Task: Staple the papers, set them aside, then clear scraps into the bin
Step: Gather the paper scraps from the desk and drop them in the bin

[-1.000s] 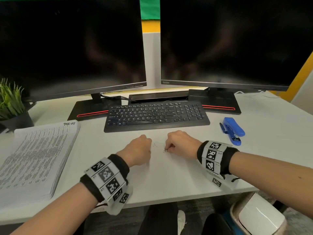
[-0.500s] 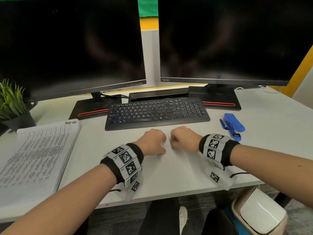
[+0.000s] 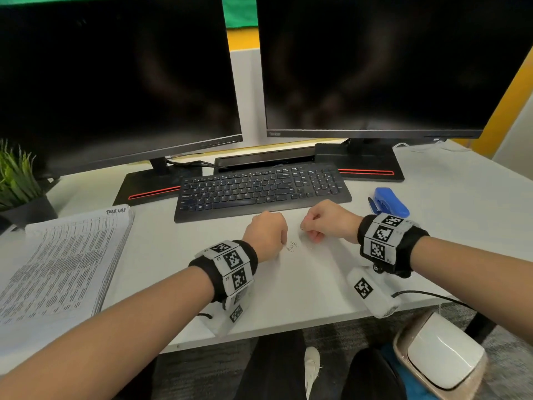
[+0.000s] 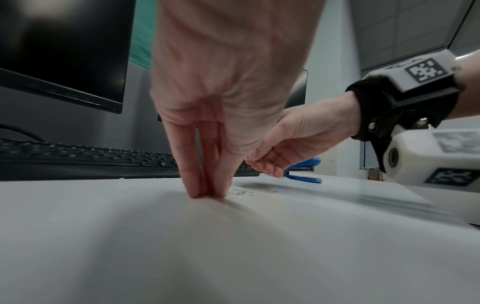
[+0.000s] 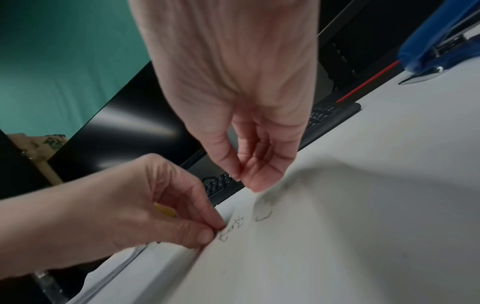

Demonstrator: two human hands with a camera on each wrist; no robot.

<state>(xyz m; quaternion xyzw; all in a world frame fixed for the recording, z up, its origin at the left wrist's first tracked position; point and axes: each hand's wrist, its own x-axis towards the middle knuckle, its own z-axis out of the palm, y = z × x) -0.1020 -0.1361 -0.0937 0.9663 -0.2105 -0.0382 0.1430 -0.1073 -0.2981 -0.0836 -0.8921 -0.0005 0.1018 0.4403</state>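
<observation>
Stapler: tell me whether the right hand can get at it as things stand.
Probably yes. The stapler lies on the desk just beyond the right hand, with nothing between them. That hand's fingertips look pinched, perhaps on a bent staple, so it may need emptying first.

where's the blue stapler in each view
Head: blue stapler right of the keyboard, beyond the right hand.
Left wrist: low at centre-right, behind the right hand.
Right wrist: top right corner.
Shared landmark: the keyboard, in all three views.
</observation>
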